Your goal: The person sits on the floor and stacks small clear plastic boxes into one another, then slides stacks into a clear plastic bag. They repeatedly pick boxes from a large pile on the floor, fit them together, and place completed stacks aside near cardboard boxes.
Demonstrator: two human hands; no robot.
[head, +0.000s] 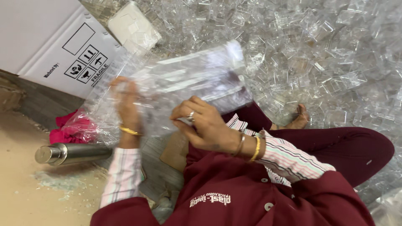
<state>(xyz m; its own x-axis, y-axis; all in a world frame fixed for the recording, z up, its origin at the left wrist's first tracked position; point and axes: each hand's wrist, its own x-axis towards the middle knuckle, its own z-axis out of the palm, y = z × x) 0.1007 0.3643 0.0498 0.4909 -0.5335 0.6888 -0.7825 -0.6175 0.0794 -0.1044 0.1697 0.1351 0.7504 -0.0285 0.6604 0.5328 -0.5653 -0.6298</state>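
Shirt: your maroon shirt (234, 196) sits closest to the lens, striped sleeves showing at both wrists.
Hands: 2, both yours, both on one clear plastic bag (184, 83).
Right hand (205, 125): fingers pinched tight on the bag's lower edge; 1 ring, 2 bangles at the wrist.
Left hand (125, 104): you have it behind the film, fingers curled around the bag's left side; 1 gold bangle. View through the plastic is blurry, so exact finger contact is hard to read.
Bag position: held up in front of your chest, above your lap, tilted with the far end up to the right.
Bag contents: looks like clear plastic pieces inside, count cannot tell, too much glare and blur.
Loose pile (318, 54): clear plastic pieces heaped on the floor beyond and to the right of the bag, far too many to count.
Box: 1 white cardboard box (54, 46) at upper left, closed side facing you, contents hidden.
Flask: 1 steel flask (71, 152) lying on its side on the floor, just beside your left sleeve.
Cloth: 1 pink cloth (69, 129) behind the flask, partly under the film.
Foot: 1 bare foot (299, 119) at the edge of the pile.
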